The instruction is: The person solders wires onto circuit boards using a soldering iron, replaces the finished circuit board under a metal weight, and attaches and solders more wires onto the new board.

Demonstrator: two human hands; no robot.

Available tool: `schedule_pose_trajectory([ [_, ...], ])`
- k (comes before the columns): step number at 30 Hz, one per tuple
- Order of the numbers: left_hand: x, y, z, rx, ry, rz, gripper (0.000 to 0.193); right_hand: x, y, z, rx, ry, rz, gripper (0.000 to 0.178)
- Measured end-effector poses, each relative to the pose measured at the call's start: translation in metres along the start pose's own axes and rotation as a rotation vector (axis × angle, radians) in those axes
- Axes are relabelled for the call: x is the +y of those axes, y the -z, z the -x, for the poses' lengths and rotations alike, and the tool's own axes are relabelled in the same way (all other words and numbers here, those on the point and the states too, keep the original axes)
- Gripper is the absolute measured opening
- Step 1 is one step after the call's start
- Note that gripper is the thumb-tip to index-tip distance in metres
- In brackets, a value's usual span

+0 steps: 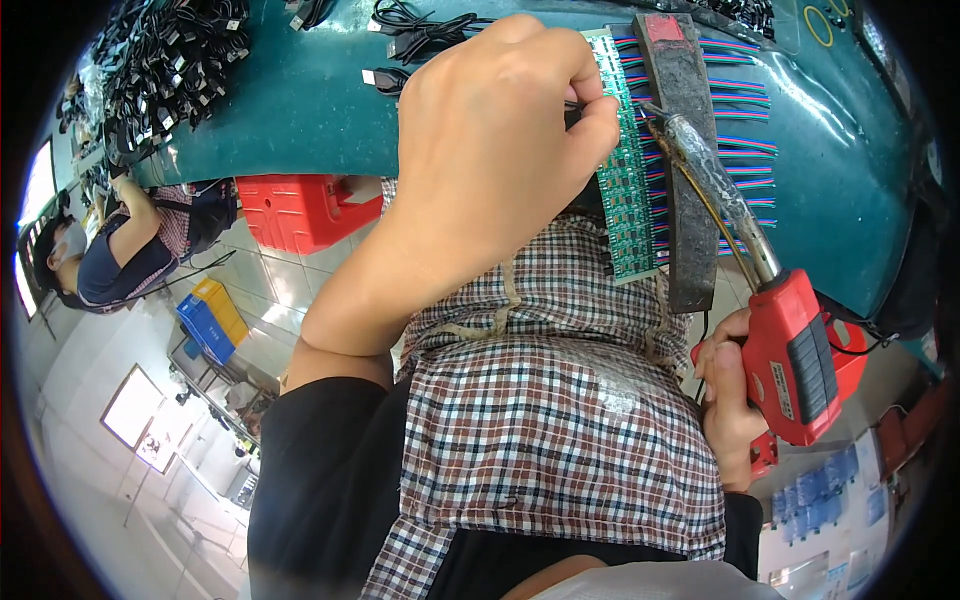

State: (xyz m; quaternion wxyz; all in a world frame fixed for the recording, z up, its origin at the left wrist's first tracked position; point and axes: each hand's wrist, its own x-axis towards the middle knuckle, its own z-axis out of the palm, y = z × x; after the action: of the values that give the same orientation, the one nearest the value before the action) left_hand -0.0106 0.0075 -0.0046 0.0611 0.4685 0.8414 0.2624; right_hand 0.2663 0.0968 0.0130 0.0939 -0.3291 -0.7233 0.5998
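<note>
My left hand (500,130) is closed in a pinch at the left edge of a long green circuit board panel (628,200). A dark bit of black cable (572,103) shows between its thumb and fingers; the rest is hidden by the hand. My right hand (730,400) grips a red soldering gun (795,350) with a thin feed tube along its metal barrel. The gun's tip rests close to the panel's right edge, near my left thumb. A dark, worn bar (690,180) lies across rows of multicoloured wires (745,145) that stick out to the right.
Black USB cables lie in a big heap (185,70) at the far left of the green table (310,110), with a smaller bundle (430,40) near my left hand. A red plastic stool (290,215) stands below the table edge. Another person (120,245) works at the left.
</note>
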Motion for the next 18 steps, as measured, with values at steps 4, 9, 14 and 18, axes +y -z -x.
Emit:
schedule_pose_trajectory([
  [4, 0.0001, -0.0007, -0.0014, -0.004, 0.001, -0.001, 0.013, -0.0004, -0.0030, 0.0046, 0.035, -0.072, 0.075, 0.014],
  [9, -0.0007, -0.0018, -0.0011, -0.004, -0.007, -0.014, 0.013, -0.0010, -0.0055, 0.0008, 0.007, -0.048, 0.061, 0.013],
  [14, 0.0029, -0.0040, 0.0000, 0.013, -0.003, -0.031, 0.013, -0.0010, -0.0070, 0.0010, 0.034, -0.207, -0.162, 0.011],
  [18, 0.0042, -0.0042, 0.0013, 0.010, 0.015, -0.051, 0.014, -0.0052, -0.0068, -0.0018, -0.008, -0.148, -0.036, 0.012],
])
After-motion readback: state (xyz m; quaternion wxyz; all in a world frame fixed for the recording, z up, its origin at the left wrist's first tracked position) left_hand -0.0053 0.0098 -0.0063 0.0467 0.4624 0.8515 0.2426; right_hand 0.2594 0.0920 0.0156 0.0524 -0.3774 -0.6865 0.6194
